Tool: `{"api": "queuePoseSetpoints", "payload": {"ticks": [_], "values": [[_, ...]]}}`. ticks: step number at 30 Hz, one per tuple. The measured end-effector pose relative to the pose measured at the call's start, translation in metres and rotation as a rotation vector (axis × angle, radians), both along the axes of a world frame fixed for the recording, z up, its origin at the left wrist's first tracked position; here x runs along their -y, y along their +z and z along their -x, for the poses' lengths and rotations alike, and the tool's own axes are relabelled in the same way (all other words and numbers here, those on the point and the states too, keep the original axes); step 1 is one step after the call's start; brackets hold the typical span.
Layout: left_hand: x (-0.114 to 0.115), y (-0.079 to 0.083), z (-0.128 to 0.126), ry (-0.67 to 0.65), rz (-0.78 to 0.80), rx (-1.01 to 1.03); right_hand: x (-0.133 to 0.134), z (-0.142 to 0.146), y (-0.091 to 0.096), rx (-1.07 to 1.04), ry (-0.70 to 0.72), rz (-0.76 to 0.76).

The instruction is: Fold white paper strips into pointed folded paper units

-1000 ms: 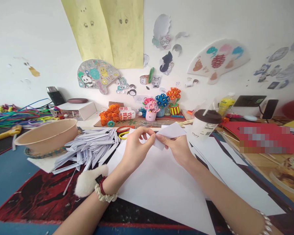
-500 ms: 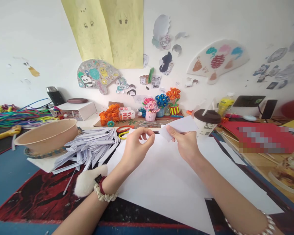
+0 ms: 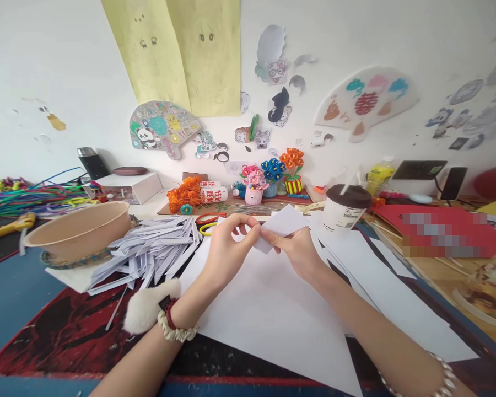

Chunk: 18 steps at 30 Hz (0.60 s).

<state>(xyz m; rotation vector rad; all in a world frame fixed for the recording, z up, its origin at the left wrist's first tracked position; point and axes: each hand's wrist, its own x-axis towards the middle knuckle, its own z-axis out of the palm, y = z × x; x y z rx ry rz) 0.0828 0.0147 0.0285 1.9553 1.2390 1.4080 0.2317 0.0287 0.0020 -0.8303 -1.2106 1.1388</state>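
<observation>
Both wrists come in from the near edge, the left one wearing a scrunchie with a white pompom, the right one a bead bracelet. Under them lies a big white sheet, flat on the mat.

Above the far part of that sheet the left hand and right hand meet on a small white slip. Half a second ago they were apart: the right hand alone held the slip, lifted out toward the cup, and the left thumb and forefinger curled on nothing. Now the slip has come back in and down, and the left fingertips have closed on its near left corner. As I judge it, the paper is again held from two sides, so the folding is back in hand.

The left pinch is tight, thumb against forefinger with the corner between. The right hand holds the slip's lower edge, thumb on top, fingers hidden beneath. The slip is in the air, tilted up to the right, clear of the sheet.

Left of the grip is a heap of folded strips, with a bowl beyond it. Just behind the left hand lie scissors. Right of the grip stands the lidded cup. Farther back is a row of flower pots.
</observation>
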Motion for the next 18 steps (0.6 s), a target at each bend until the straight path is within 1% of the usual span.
{"api": "queuePoseSetpoints", "payload": {"ticks": [6, 10, 14, 18], "values": [[0.000, 0.001, 0.000, -0.013, 0.028, -0.017, 0.000, -0.001, 0.002, -0.017, 0.016, -0.011], [0.001, 0.002, 0.000, -0.003, 0.025, -0.023, -0.001, -0.001, 0.001, -0.018, -0.012, -0.026], [0.003, 0.002, -0.001, 0.019, 0.024, -0.036, -0.005, -0.005, 0.001, -0.064, -0.071, -0.046], [0.004, 0.003, -0.002, 0.027, 0.035, -0.045, -0.009, -0.015, 0.007, -0.160, -0.208, -0.077]]}}
